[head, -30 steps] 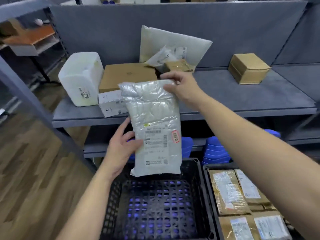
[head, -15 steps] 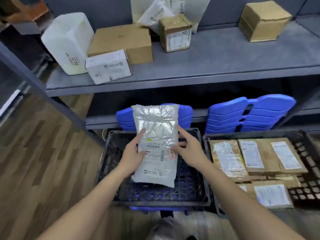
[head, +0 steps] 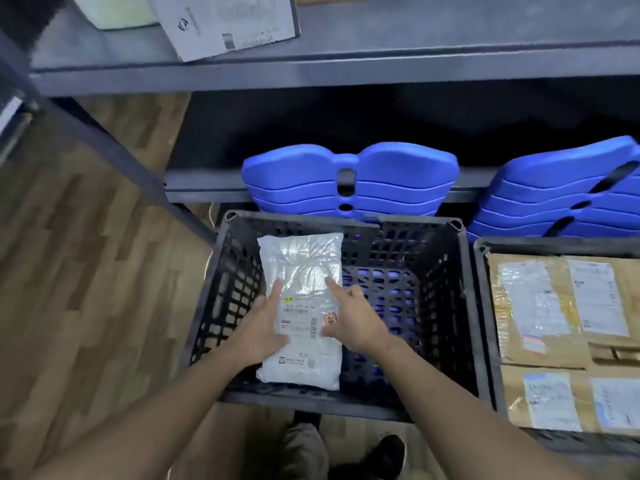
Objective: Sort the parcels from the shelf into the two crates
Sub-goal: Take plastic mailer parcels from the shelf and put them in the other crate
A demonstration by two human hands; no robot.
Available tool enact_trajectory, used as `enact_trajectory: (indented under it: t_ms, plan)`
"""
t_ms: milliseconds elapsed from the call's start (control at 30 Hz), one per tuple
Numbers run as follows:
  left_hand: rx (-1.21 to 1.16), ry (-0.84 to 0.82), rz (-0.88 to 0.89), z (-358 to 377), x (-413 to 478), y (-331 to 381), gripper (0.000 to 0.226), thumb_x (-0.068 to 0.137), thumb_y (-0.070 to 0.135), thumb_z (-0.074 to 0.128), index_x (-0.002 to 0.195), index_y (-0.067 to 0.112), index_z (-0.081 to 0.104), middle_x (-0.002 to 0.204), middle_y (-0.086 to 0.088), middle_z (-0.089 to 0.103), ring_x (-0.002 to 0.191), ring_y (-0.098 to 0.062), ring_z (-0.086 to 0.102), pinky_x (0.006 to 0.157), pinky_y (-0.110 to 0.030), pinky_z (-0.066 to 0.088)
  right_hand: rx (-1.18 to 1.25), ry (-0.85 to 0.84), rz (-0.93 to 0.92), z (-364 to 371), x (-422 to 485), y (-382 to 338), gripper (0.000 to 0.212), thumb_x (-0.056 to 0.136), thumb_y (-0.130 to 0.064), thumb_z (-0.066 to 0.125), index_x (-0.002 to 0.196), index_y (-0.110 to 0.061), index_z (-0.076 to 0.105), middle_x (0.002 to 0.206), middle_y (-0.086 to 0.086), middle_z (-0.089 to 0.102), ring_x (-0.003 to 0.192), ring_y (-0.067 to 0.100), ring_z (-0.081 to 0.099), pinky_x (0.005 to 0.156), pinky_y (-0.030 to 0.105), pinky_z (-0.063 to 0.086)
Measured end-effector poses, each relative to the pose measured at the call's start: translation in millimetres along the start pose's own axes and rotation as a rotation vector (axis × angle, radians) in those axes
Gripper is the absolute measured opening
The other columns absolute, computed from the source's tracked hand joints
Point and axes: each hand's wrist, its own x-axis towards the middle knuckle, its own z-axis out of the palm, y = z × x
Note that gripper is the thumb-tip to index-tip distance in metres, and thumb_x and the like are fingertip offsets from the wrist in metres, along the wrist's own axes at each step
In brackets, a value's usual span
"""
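Spanning the top of the view, a grey metal shelf (head: 415, 60) is noted, with a white carton (head: 225, 26) lying at its front edge. Below it, two black lattice crates are set side by side on the wooden floor (head: 86, 289). The left crate (head: 221, 306) holds only the white parcel (head: 301, 271). The right crate (head: 554, 244) is packed with labelled cardboard parcels (head: 540, 306). Two stacks of blue plastic panels (head: 298, 178) are seen behind the crates, under the lower shelf board. The white parcel is inside the left crate, toward its left side, label up, its far end tilted up near the back wall. The parcel is held at both long edges. The left hand (head: 263, 327) covers the left edge with one digit laid straight on the face. The right hand (head: 356, 320) is placed likewise at the right edge, its other fingers curled. The fingers beneath the parcel cannot be seen. A small red sticker (head: 330, 319) is noted beside the right hand.
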Motion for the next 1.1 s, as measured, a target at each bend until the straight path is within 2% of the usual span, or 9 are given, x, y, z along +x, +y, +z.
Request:
enact_trajectory:
  t_ms: [200,333,467,567,633,733,833,1000,1100]
  plan:
    - [0.116,-0.059,-0.125,11.7,46.6,-35.5,0.12,0.091,0.025,0.077,0.163,0.028,-0.02,0.154,-0.007,0.023,0.138,-0.024,0.039,0.108,-0.034,0.04,-0.05,-0.101,0.088,53.5,64.6,12.8,0.115,0.086,-0.028,0.085,0.166,-0.03,0.003,0.151,0.013,0.024,0.117,0.028,0.058,0.106,0.04,0.05]
    - [0.317,-0.031,-0.143,20.6,74.9,-48.0,0.122,0.087,0.018,0.079,0.164,0.022,-0.016,0.157,-0.009,0.013,0.135,-0.025,0.037,0.101,-0.032,0.048,-0.15,-0.147,0.091,80.7,99.9,27.8,0.114,0.084,-0.031,0.085,0.164,-0.029,0.004,0.146,0.013,0.032,0.118,0.031,0.056,0.102,0.041,0.051]
    - [0.726,-0.07,-0.01,26.6,99.2,-52.1,0.131,0.083,0.028,0.087,0.162,0.011,-0.016,0.165,-0.016,-0.032,0.157,-0.04,0.0,0.122,-0.045,0.034,-0.233,-0.16,0.074,97.6,116.2,41.6,0.115,0.084,-0.035,0.085,0.165,-0.028,0.004,0.142,0.011,0.035,0.124,0.031,0.051,0.102,0.042,0.049]
    - [0.974,-0.101,0.116,22.5,125.1,-52.9,0.145,0.077,0.046,0.088,0.158,0.007,-0.026,0.155,-0.023,-0.048,0.153,-0.044,-0.028,0.129,-0.055,0.003,-0.349,-0.152,-0.003,99.4,124.3,54.2,0.115,0.081,-0.054,0.081,0.166,-0.027,0.007,0.141,0.007,0.039,0.131,0.029,0.04,0.105,0.042,0.044]
    - [0.968,-0.16,0.101,19.3,142.1,-56.7,0.154,0.07,0.051,0.091,0.157,0.011,-0.029,0.153,-0.022,-0.051,0.151,-0.042,-0.032,0.128,-0.053,-0.006,-0.502,-0.153,-0.064,97.6,128.9,58.7,0.112,0.079,-0.071,0.072,0.164,-0.028,0.014,0.144,0.007,0.037,0.135,0.03,0.033,0.108,0.046,0.04]
    - [0.905,-0.302,0.026,21.7,151.1,-61.9,0.161,0.063,0.054,0.094,0.154,0.018,-0.035,0.155,-0.018,-0.048,0.154,-0.038,-0.026,0.129,-0.048,-0.006,-0.649,-0.086,-0.133,95.7,133.7,54.5,0.114,0.075,-0.089,0.056,0.163,-0.028,0.018,0.167,0.012,0.005,0.153,0.037,0.008,0.12,0.06,0.025]
    - [0.981,-0.346,0.023,26.2,147.9,-64.8,0.164,0.06,0.065,0.089,0.152,0.015,-0.036,0.157,-0.024,-0.043,0.154,-0.041,-0.023,0.129,-0.049,-0.003,-0.729,-0.115,-0.18,98.2,152.5,45.0,0.135,0.073,-0.091,0.055,0.163,-0.017,-0.014,0.162,0.011,-0.042,0.152,0.034,-0.035,0.125,0.067,0.001]
    - [1.081,-0.29,0.09,33.7,146.4,-71.0,0.162,0.061,0.079,0.079,0.155,0.006,-0.031,0.163,-0.033,-0.027,0.155,-0.049,-0.014,0.128,-0.057,-0.002,-0.76,-0.264,-0.132,101.8,185.4,42.2,0.155,0.064,-0.088,0.068,0.156,-0.014,-0.031,0.157,0.01,-0.047,0.148,0.03,-0.04,0.124,0.067,-0.005]
    - [1.061,-0.211,0.11,32.6,155.2,-71.9,0.16,0.064,0.077,0.079,0.154,0.005,-0.032,0.16,-0.033,-0.034,0.149,-0.05,-0.029,0.123,-0.058,-0.015,-0.763,-0.252,-0.131,101.8,190.8,48.8,0.157,0.062,-0.087,0.071,0.156,-0.016,-0.032,0.157,0.009,-0.049,0.147,0.03,-0.041,0.123,0.068,-0.008]
